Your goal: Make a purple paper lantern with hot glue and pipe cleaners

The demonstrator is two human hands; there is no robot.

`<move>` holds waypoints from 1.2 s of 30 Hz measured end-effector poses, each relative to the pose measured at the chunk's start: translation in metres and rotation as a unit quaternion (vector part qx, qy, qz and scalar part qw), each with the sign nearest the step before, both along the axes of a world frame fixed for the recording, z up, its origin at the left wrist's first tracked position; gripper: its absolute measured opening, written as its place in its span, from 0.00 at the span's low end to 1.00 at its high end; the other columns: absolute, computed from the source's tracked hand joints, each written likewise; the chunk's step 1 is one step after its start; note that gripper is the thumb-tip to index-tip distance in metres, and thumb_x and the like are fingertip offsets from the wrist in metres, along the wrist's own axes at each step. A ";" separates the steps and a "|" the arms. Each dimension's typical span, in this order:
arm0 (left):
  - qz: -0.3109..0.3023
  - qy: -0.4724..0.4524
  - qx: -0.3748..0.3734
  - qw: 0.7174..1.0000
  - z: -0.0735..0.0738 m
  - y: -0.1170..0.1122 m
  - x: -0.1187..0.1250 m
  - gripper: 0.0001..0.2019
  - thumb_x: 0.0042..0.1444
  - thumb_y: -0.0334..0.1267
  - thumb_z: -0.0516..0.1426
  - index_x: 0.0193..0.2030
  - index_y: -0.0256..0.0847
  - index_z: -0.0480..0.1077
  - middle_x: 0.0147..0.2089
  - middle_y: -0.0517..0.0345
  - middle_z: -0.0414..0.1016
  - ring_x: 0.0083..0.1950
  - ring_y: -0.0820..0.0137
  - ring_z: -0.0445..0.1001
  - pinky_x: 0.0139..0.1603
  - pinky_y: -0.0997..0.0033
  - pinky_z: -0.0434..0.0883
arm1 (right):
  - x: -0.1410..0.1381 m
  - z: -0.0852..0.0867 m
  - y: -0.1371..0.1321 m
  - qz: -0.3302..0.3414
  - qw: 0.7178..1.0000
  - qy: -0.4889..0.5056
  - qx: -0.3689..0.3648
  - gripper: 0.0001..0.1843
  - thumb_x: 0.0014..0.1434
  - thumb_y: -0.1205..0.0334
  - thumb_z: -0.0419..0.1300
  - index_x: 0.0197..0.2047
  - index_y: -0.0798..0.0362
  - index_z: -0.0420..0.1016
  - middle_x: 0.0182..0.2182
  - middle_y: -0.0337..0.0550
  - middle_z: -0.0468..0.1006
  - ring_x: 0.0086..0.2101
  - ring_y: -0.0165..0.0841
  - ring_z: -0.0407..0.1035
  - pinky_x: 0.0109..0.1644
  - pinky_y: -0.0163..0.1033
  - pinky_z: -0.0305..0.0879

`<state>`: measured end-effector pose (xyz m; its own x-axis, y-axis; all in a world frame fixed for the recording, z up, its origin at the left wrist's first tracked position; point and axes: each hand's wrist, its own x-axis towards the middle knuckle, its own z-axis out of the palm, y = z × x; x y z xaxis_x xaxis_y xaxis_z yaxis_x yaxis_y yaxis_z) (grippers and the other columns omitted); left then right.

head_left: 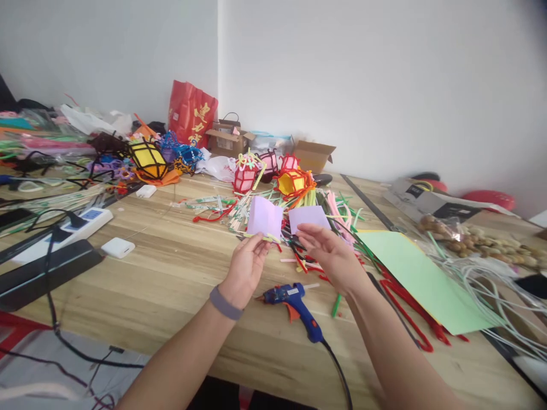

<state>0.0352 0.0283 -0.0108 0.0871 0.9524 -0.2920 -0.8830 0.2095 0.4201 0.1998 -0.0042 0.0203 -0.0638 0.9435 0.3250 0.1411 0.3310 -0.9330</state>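
My left hand (247, 263) is closed, pinching the lower edge of a folded lilac paper (265, 216) held upright. A pale yellow-green pipe cleaner (270, 237) runs along that edge by the fingertips. My right hand (328, 250) has its fingers loosely bent and apart, in front of a second lilac paper (308, 217); whether it touches this sheet I cannot tell. Below and between the hands, a blue hot glue gun (294, 304) lies on the wooden table, nozzle to the left. Dark-handled scissors (294, 242) are partly hidden between the two papers.
Several pipe-cleaner lanterns, one yellow and red (291, 183), stand behind the papers amid loose pipe cleaners. Green card (423, 279) and white cables (482, 285) lie right. A power strip (81, 230) and white charging case (118, 247) lie left. A red bag (190, 114) stands behind.
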 end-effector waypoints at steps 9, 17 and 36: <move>-0.008 0.008 -0.015 1.000 0.003 0.001 -0.001 0.09 0.53 0.20 0.56 0.26 0.34 0.68 0.24 0.59 0.73 0.26 0.78 0.73 0.34 0.79 0.73 | 0.016 -0.015 -0.018 -0.105 0.986 -0.019 -0.127 0.16 0.49 0.48 0.64 0.34 0.52 0.74 0.29 0.43 0.80 0.30 0.36 0.75 0.35 0.40 0.69; 0.007 0.015 0.005 1.000 0.000 0.003 -0.001 0.08 0.52 0.21 0.56 0.25 0.34 0.68 0.24 0.58 0.73 0.26 0.78 0.72 0.33 0.78 0.73 | 0.003 -0.044 -0.074 -0.085 0.816 -0.536 -0.201 0.10 0.53 0.56 0.60 0.25 0.51 0.72 0.24 0.42 0.76 0.26 0.35 0.68 0.26 0.36 0.49; 0.056 0.103 0.089 0.989 -0.005 0.004 -0.001 0.06 0.39 0.31 0.64 0.23 0.35 0.70 0.24 0.61 0.72 0.26 0.77 0.69 0.29 0.76 0.66 | 0.009 -0.024 -0.049 0.068 0.940 0.282 -0.179 0.09 0.48 0.60 0.66 0.35 0.51 0.75 0.28 0.38 0.76 0.15 0.18 0.41 0.19 0.30 0.52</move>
<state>0.0346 0.0326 -0.0160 -0.0651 0.9907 -0.1193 -0.7881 0.0223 0.6152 0.2091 -0.0531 -0.0042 -0.1048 0.9945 0.0074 -0.4308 -0.0387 -0.9016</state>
